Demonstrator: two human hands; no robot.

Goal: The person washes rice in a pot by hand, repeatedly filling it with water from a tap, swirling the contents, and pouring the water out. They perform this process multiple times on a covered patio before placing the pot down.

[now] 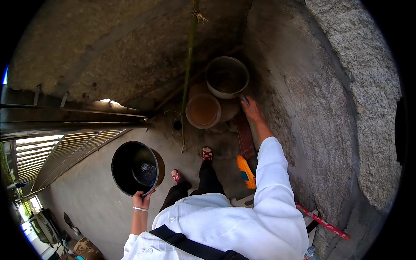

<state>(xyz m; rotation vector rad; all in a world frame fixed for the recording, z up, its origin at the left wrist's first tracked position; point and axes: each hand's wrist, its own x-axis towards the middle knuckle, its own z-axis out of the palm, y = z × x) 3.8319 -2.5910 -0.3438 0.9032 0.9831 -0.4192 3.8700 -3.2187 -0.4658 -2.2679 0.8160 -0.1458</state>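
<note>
My left hand (142,200) grips the near rim of a black bucket (159,167). The bucket is tilted so that its mouth faces me, and a wet-looking shine lies on its bottom. My right hand (252,110) reaches forward to the corner and is closed on a short grey handle at the near right edge of a round grey pot (225,94). Shadow darkens the pot's inside. Just left of and below it stands a round tub (189,116) with brownish contents; what both rest on is partly hidden.
A green pole (188,71) leans upright left of the vessels. Rough stone walls (320,95) close in the corner. An orange broom head (246,172) and a red-wrapped stick (323,222) lie to my right. A slatted metal gate (73,151) stands left.
</note>
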